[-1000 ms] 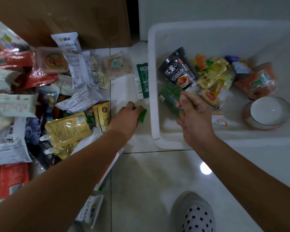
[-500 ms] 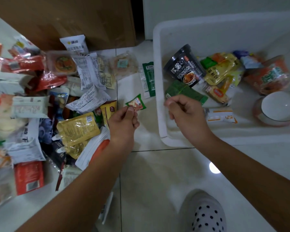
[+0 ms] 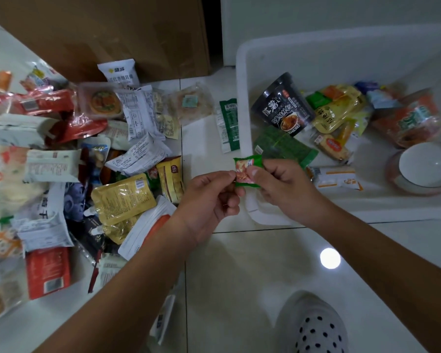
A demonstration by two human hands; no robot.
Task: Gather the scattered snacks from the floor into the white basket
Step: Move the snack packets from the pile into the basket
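Glossy white floor tiles (image 3: 252, 271) carry the whole scene, with a brown cardboard panel (image 3: 112, 29) standing at the back; along the left lies the heap of scattered snacks (image 3: 61, 161), still large and overlapping, among them a yellow spouted pouch (image 3: 122, 197), a red packet (image 3: 47, 272) and a long green sachet (image 3: 228, 124) lying just beside the basket wall. At centre the left hand (image 3: 209, 200) pinches one edge of a small green snack packet (image 3: 247, 171) between thumb and fingers, and the right hand (image 3: 283, 184) pinches the opposite edge, so both hands are closed on it; the packet hangs in the air right over the near-left corner of the white basket (image 3: 242, 80). To the right, inside the basket, lie a black noodle cup (image 3: 283, 105), yellow bags, an orange-wrapped pack and a white bowl (image 3: 428, 166); roughly a dozen items are in, far more remain on the floor, so the task looks well short of half done. Half a second ago only the left hand held the packet, over the floor short of the basket, while the right hand waited empty at the rim; now the packet has reached the rim and both hands share it.
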